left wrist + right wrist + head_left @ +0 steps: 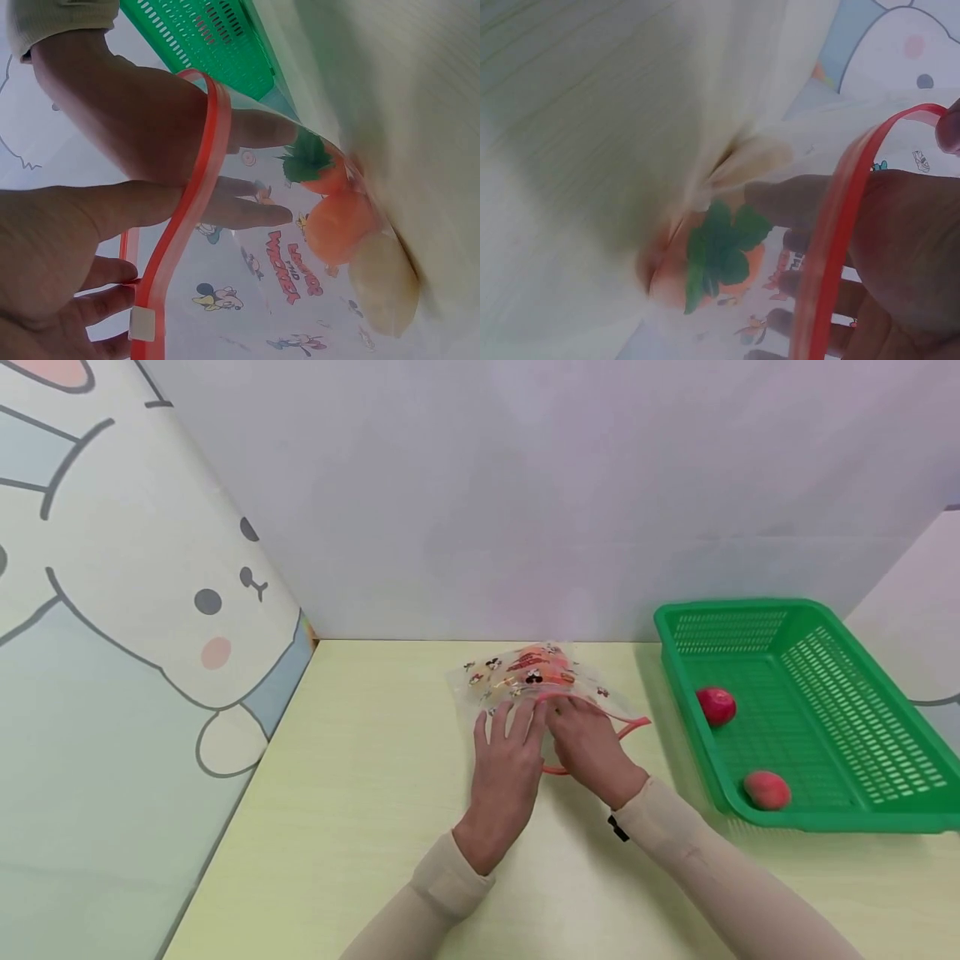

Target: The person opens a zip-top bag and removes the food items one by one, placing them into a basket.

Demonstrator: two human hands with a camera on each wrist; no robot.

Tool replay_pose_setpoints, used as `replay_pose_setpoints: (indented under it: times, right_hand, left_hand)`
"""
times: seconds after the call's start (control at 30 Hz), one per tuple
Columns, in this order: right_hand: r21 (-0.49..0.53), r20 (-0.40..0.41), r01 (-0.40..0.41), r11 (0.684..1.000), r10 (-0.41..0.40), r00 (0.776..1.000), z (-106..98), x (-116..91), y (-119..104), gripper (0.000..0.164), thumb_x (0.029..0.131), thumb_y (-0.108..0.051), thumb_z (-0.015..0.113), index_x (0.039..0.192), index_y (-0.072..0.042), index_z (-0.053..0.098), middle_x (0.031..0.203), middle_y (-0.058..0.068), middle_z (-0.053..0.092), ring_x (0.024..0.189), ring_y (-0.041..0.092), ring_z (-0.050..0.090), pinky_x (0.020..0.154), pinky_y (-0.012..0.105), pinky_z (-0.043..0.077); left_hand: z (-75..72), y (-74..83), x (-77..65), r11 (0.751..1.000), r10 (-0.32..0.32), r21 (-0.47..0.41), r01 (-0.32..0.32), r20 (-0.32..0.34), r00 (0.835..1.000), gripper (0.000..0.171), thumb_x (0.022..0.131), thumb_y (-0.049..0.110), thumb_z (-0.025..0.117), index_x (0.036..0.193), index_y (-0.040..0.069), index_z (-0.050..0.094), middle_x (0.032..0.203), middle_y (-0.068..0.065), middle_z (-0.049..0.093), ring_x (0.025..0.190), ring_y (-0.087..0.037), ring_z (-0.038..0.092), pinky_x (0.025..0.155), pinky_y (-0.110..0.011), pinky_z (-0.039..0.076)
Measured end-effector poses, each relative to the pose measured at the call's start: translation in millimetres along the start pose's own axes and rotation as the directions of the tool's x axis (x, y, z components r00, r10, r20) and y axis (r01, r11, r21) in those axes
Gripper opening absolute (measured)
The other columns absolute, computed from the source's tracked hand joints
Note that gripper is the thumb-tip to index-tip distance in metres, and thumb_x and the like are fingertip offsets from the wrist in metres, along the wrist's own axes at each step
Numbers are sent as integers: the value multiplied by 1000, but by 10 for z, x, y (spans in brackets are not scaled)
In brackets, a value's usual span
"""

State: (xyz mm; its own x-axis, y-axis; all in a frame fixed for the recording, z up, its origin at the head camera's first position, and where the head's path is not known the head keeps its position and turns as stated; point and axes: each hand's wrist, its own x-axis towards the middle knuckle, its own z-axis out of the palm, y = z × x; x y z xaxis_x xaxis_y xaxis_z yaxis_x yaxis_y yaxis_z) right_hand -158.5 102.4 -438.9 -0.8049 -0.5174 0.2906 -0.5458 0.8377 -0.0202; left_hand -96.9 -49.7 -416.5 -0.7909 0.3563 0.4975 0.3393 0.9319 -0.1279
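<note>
- Two pale sleeves (pixel 453 881) come in over the table (pixel 352 768), each ending in a bare hand.
- Left hand (pixel 504 781): seen from above, its fingers lie nearly straight and spread on the near end of the bag (pixel 525 672), while the thumb crosses the red rim (pixel 208 157). Whether it pinches the film cannot be told.
- Right hand (pixel 592 745): just beside the left, it reaches past the rim into the bag, fingers loosely extended and apart; no clear grip on any piece shows.
- Rim: a strip with a white slider (pixel 142 324), its two sides bowed apart. It looks the stiffest part, so probably the best hold, thumb one side and fingers the other, clear of the slider.
- Bag: clear, cartoon-printed, lying on the table in front of the person, left of the basket (pixel 862 822). The film is likely light, limp and slippery; tugged alone, it would tend to crumple or slide.
- Bunched inside: a leafed fruit (pixel 330 180), an orange fruit (pixel 341 225) and a pale fruit (pixel 384 283). Real or toy cannot be told, so their weight is uncertain. Being rounded, they should suit a cupped palm; the leaf seems a poor handle.
- Basket: green and stiff-looking, with a peach (pixel 767 790) near its front left corner and a red fruit (pixel 716 706) farther back.
- Wall (pixel 465 510): pale, behind everything.
</note>
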Motion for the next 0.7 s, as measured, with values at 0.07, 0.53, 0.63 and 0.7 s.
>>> replay_pose_setpoints:
  times: [0.07, 0.53, 0.63, 0.7]
  right_hand:
    - [-2, 2, -20, 1000, 20, 1000, 19, 7, 6, 68, 83, -1, 84, 146, -1, 57, 143, 19, 60, 127, 39, 62, 105, 52, 55]
    - [-67, 115, -158, 985, 165, 980, 106, 144, 41, 73, 92, -12, 77, 157, -2, 45, 156, 24, 51, 135, 42, 57, 104, 60, 52]
    - [-109, 148, -145, 983, 160, 976, 114, 167, 58, 78, 93, -19, 79, 161, -5, 41, 161, 22, 46, 140, 42, 53, 109, 62, 48]
    - [-116, 182, -144, 983, 164, 970, 114, 185, 69, 82, 93, -22, 80, 162, -7, 38, 163, 21, 43, 142, 41, 50, 111, 64, 45]
  left_hand:
    - [2, 3, -3, 1000, 1, -2, -1, 0, 1000, 83, 76, 27, 97, 149, 15, 60, 143, -3, 56, 133, -28, 49, 109, -54, 48]
    - [-16, 37, -15, 999, -1, -36, 2, 35, 999, 88, 75, 28, 99, 151, 15, 57, 146, -3, 55, 135, -29, 48, 111, -55, 46]
    - [-24, 40, -10, 999, 1, -38, 1, 36, 999, 87, 75, 28, 98, 151, 15, 57, 146, -4, 55, 135, -29, 48, 111, -55, 47]
    - [-25, 41, -8, 999, 3, -37, -2, 36, 999, 86, 76, 28, 98, 150, 15, 57, 146, -4, 55, 135, -29, 49, 111, -55, 47]
